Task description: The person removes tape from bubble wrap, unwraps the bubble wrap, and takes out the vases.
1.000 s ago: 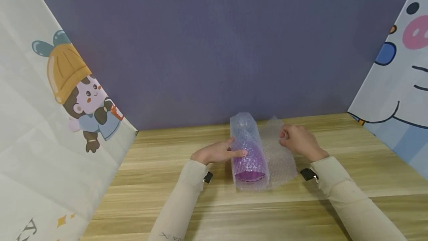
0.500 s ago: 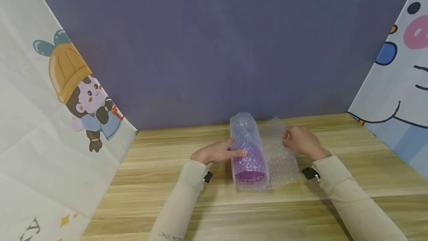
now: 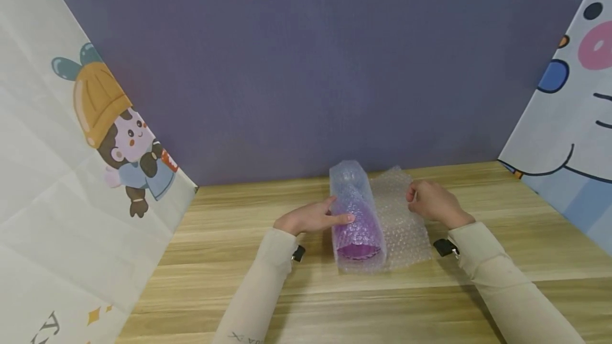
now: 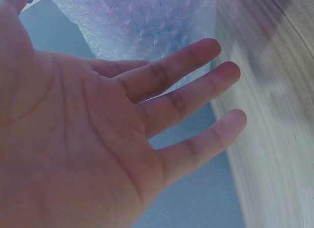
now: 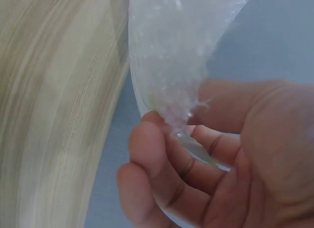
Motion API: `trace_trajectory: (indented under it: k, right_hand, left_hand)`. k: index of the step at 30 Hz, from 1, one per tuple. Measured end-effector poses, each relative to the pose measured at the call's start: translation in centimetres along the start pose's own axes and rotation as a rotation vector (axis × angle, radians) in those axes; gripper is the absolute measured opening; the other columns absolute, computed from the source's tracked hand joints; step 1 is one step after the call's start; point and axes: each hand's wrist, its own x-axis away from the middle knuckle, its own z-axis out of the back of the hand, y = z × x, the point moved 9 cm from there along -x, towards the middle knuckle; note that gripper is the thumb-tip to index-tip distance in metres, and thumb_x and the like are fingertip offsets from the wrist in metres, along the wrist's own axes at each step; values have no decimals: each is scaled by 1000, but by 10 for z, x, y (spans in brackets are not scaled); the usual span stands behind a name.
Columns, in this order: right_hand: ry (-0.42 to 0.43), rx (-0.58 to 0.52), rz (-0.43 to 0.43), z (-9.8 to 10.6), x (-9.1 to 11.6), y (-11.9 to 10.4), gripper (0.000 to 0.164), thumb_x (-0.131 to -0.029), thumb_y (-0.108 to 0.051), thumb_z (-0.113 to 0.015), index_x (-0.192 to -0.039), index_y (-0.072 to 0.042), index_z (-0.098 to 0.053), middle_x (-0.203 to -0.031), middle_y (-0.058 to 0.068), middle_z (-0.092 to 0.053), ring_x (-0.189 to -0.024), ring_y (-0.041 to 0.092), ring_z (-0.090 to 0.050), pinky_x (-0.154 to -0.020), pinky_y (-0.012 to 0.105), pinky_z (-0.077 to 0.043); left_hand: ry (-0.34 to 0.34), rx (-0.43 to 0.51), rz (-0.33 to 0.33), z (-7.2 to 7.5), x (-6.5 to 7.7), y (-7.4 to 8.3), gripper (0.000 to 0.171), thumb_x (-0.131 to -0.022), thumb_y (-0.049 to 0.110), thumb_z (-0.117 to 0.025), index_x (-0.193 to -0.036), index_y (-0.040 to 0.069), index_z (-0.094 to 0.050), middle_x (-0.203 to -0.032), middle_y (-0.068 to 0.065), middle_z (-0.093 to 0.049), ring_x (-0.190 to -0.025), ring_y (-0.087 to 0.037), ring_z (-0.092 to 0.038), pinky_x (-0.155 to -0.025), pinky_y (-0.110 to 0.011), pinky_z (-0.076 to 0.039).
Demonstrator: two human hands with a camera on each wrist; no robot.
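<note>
A purple cup-like object (image 3: 358, 251), wider at its near end, lies inside a roll of clear bubble wrap (image 3: 351, 185). My left hand (image 3: 313, 217) rests on the roll's left side with its thumb over the top. In the left wrist view the fingers of that hand (image 4: 88, 120) are straight and spread beside the wrap. A loose flap of bubble wrap (image 3: 399, 227) spreads out to the right of the roll. At its right edge my right hand (image 3: 435, 203) pinches the film. The right wrist view shows curled fingers (image 5: 147, 147) and thumb gripping the bubble wrap (image 5: 171, 51).
Everything lies on a wood-grain table (image 3: 229, 259). A dark blue-grey panel (image 3: 311, 68) rises along the back edge, just behind the roll. White printed sheets stand at the left (image 3: 57, 216) and right (image 3: 535, 137).
My right hand has shifted slightly to the right, drawing the loose flap of bubble wrap a little flatter and wider. The left hand and the roll have barely moved.
</note>
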Motion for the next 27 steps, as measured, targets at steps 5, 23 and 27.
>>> trace_trajectory:
  k: [5,23,27]
  right_hand:
    - [-32,5,-7,-3,0,2,7,-85,-10,-64,-92,-9,-65,-70,2,-58,-64,19,-52,-55,33,-41]
    - [-70,12,-26,-3,0,10,7,-84,-8,-62,-91,-10,-64,-68,2,-55,-64,20,-52,-57,34,-42]
    - [-84,24,-31,-5,-1,13,4,-85,-9,-63,-90,-9,-63,-70,3,-58,-66,21,-54,-58,36,-44]
  left_hand:
    - [12,-19,-8,0,-2,2,111,-87,84,-48,-166,16,-9,-172,-8,-19,-157,-27,-26,-128,-46,-27]
    - [14,-36,-14,-1,-4,8,110,-88,83,-48,-166,16,-10,-172,-7,-18,-157,-25,-26,-128,-44,-27]
    - [16,-32,-15,-1,-5,8,107,-89,81,-48,-166,16,-11,-171,-8,-21,-156,-25,-28,-127,-44,-29]
